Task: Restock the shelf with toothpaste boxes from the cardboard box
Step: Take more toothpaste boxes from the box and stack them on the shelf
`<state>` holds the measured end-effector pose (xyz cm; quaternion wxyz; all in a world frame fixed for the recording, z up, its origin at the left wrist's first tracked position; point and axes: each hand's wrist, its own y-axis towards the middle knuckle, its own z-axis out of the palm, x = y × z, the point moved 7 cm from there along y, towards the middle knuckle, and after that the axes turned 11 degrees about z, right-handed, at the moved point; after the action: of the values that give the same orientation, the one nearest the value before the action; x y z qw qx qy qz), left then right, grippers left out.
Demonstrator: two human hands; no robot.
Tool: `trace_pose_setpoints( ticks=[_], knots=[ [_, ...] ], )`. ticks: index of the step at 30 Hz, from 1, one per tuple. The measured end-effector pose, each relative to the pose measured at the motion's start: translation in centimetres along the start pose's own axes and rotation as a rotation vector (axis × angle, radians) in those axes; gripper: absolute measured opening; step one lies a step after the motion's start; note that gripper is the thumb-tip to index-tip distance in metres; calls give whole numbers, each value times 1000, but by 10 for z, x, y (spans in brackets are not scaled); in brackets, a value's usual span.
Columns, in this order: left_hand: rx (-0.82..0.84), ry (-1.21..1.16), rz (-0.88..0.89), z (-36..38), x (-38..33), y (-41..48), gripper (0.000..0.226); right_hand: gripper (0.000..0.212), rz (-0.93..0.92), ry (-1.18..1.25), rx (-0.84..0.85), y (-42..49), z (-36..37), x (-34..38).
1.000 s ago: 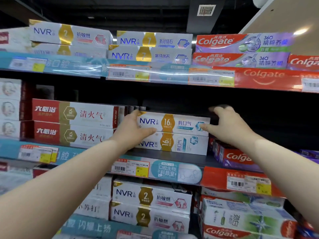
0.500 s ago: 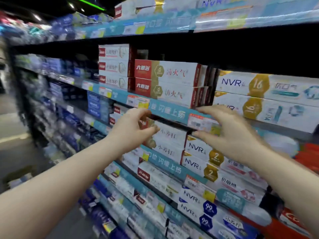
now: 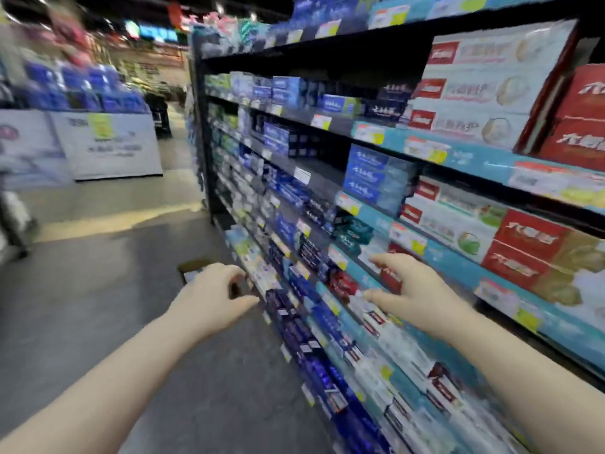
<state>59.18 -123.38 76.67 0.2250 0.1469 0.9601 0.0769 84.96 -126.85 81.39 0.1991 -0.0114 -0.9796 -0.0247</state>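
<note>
A shop aisle: long tiered shelves on the right packed with toothpaste boxes, price tags along every edge, and a promotional display stand across the grey floor, far left.

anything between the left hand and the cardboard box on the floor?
Nothing. In the head view the left hand overlaps the cardboard box, which stands on bare grey floor beyond it. The hand is empty.
</note>
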Motion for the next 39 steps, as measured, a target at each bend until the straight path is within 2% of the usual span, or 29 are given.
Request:
trace_pose_setpoints(
  ticks=[6,17,22,28,39],
  knots=[
    [22,0,-206,-27,145,-14,53,62,-8,77,133,61,91,92],
    [73,-15,-368,-13,307,0,53,62,-33,141,338,174,212,195],
    [98,31,-450,-18,396,51,50,63,-42,167,414,260,271,241],
    [233,54,-506,-14,483,140,52,63,-33,194,488,382,318,292],
    [237,-44,-580,-33,640,248,56,63,-35,111,571,544,403,388]
  ],
)
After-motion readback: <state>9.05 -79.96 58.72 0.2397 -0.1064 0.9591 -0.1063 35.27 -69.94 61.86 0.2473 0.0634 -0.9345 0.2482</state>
